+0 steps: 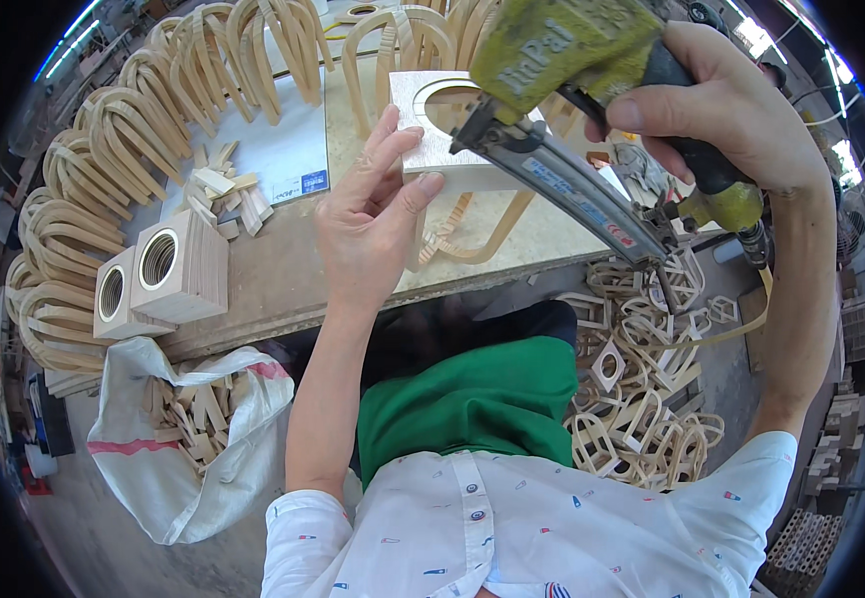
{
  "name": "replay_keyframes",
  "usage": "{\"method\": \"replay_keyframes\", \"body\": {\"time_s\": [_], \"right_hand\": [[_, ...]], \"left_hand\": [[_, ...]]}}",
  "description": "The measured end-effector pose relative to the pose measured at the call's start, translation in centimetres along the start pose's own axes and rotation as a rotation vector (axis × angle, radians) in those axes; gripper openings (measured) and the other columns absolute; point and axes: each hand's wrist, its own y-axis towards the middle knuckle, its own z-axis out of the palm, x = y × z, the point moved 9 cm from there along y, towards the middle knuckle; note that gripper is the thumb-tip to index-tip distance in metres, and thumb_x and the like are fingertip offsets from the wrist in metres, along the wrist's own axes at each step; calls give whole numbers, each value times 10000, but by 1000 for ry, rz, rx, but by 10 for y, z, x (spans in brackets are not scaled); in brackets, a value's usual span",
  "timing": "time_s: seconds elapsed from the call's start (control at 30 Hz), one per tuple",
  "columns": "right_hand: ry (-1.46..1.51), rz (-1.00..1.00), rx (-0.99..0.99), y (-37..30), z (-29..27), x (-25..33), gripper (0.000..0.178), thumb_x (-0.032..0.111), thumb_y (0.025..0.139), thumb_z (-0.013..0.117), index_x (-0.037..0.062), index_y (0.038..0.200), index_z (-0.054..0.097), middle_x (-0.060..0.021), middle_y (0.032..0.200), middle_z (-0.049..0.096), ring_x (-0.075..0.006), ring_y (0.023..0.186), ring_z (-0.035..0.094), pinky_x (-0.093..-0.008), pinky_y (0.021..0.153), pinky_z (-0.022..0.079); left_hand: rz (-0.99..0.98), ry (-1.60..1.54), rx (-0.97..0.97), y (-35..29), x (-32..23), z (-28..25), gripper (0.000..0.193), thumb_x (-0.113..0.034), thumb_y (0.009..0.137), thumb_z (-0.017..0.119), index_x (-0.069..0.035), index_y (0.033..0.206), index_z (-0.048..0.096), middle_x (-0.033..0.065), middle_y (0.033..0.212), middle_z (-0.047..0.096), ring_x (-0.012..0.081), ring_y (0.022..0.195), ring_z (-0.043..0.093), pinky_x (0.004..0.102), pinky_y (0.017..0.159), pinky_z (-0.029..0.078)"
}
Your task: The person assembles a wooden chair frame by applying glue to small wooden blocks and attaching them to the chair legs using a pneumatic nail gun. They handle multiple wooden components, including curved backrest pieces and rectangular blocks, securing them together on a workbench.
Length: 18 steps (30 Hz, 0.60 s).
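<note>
My left hand point(365, 219) grips a pale square wooden board point(452, 154) with a large round hole, its thumb at the near edge and its fingers on the left side. A bent wooden frame point(502, 234) shows just below the board; whether the two are joined, I cannot tell. Wrapped round the dark handle of a yellow-green pneumatic nail gun point(572, 50) is my right hand point(726, 115), a finger by the trigger. The gun's nose point(472, 125) overlaps the board's right part; I cannot make out whether they touch. Its long magazine point(577, 194) slants down to the right.
Arched wooden frames point(119, 140) line the bench's far and left sides. Stacks of holed square boards point(193, 279) stand at left, near wood offcuts point(223, 189). A white sack point(129, 478) of scraps sits below. Many small frames point(642, 429) lie heaped at right; an air hose point(751, 324) trails there.
</note>
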Motion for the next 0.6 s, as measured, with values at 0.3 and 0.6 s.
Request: {"method": "replay_keyframes", "body": {"time_s": [0.3, 0.6], "right_hand": [[-133, 289, 85, 11, 11, 24, 240, 171, 829, 721, -61, 790, 674, -42, 549, 597, -90, 466, 534, -246, 433, 383], [-249, 324, 44, 10, 14, 40, 252, 175, 823, 723, -65, 786, 655, -59, 605, 623, -124, 512, 566, -266, 459, 415]], "left_hand": [[9, -20, 2, -1, 2, 1, 411, 49, 786, 707, 15, 1189, 632, 116, 1323, 553, 10, 717, 489, 170, 619, 434], [15, -48, -31, -2, 2, 2, 392, 67, 774, 706, 20, 1159, 647, 115, 1295, 569, 9, 676, 472, 167, 576, 408]]}}
